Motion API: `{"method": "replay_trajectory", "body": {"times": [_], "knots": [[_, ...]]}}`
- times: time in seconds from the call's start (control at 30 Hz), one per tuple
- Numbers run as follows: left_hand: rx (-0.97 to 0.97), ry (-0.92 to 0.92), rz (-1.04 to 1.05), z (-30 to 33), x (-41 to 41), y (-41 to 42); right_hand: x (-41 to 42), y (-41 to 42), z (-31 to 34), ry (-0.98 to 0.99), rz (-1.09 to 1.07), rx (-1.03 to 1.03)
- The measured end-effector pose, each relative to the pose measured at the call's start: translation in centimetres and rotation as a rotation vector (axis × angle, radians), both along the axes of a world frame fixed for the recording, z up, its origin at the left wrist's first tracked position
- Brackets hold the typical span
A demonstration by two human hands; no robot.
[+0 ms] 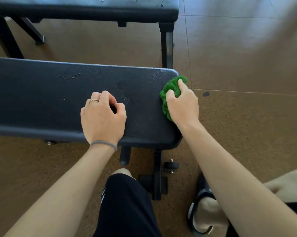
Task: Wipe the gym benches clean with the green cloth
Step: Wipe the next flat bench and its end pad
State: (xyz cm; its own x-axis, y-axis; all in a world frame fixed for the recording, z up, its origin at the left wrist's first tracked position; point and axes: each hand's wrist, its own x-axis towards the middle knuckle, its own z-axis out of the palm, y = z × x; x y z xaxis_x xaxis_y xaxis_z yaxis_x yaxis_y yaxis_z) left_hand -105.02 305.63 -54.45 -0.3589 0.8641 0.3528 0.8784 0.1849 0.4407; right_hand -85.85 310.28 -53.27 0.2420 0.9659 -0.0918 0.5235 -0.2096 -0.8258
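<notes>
A black padded gym bench [41, 96] runs across the middle of the view, its right end near the centre right. My right hand [182, 103] grips a bunched green cloth [170, 88] against that right end of the pad. My left hand [102, 115] rests on the pad's near half with its fingers curled and nothing in them. Worn, pitted patches mark the pad surface just beyond the left hand. A second black bench [93, 9] stands parallel farther away at the top.
Brown speckled floor tiles [246, 125] lie all around. The near bench's metal frame, a small wheel [171, 166] and a black handle [125, 156] sit under its right end. My knee in black shorts and a foot in a slipper [204, 211] are below.
</notes>
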Motion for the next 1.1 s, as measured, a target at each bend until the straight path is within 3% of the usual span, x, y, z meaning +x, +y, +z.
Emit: {"method": "replay_trajectory", "body": {"times": [0.13, 0.23, 0.4, 0.47, 0.57, 0.73, 0.93, 1.1], "knots": [[0.011, 0.014, 0.001, 0.0, -0.1, 0.0, -0.7, -7.5, -1.0, -0.161, 0.121, 0.125], [0.029, 0.006, -0.007, -0.1, -0.2, 0.0, -1.3, -11.6, -2.1, -0.416, 0.172, 0.212], [0.114, -0.122, -0.058, 0.4, -1.9, 0.3, -4.7, -9.4, -1.8, -0.788, 0.51, 0.408], [0.127, -0.043, -0.071, 0.8, -3.8, 0.3, -5.1, -8.0, -1.6, -0.852, 0.652, 0.447], [0.095, 0.129, -0.049, 0.2, -7.0, -0.5, -2.3, -7.8, -1.5, -0.886, 0.788, 0.502], [0.085, 0.131, 0.001, -1.0, -6.9, -1.6, 3.5, -9.5, -2.6, -0.914, 0.74, 0.523], [0.094, 0.139, 0.008, -1.3, -6.8, -1.4, -2.4, -7.7, -1.2, -1.011, 0.813, 0.513], [0.093, 0.123, 0.016, -1.3, -7.0, -1.4, -6.1, -6.4, -1.3, -0.929, 0.885, 0.525]]}}
